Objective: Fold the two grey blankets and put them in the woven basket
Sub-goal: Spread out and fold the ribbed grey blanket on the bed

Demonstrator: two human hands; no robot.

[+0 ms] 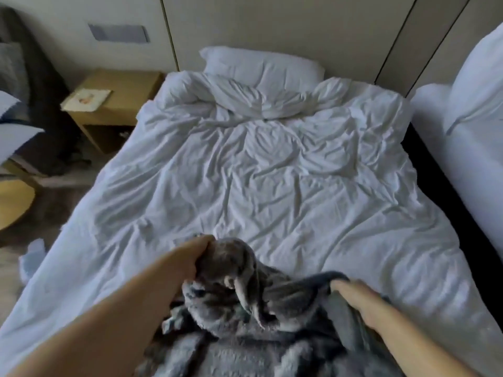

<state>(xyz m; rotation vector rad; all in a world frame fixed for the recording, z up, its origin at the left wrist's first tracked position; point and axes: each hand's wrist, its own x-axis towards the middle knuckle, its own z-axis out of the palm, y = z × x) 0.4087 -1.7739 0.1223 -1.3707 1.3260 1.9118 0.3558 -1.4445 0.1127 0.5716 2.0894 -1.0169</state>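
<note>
A person's two bare forearms are reaching forward over the foot of a bed. The left grip (193, 259) is closing tightly round a bunched handful of fluffy grey blanket (239, 341), its fingers curling into the fabric and lifting that bunch into a small peak above the heap. The right grip (352, 296), well apart to the right of the left one and a little nearer the person, is pinching a darker, smoother grey edge, with the fingertips tucking under the fold. The motion blur makes it hard to tell whether this edge belongs to the same blanket or to a second one.

Between and beneath both grips the grey fabric is lying crumpled and unfolded, spilling toward the person and resting on the white duvet (272, 172). Beyond the grips the rumpled duvet is covering the whole bed, and a white pillow (261, 65) is lying at the far end against the wall. Far off to the left of the left grip a wooden nightstand (122, 110) is standing beside the bed, carrying a flat paper (87, 99). To the right of the right grip a second white bed (462, 137) is standing alongside.
</note>
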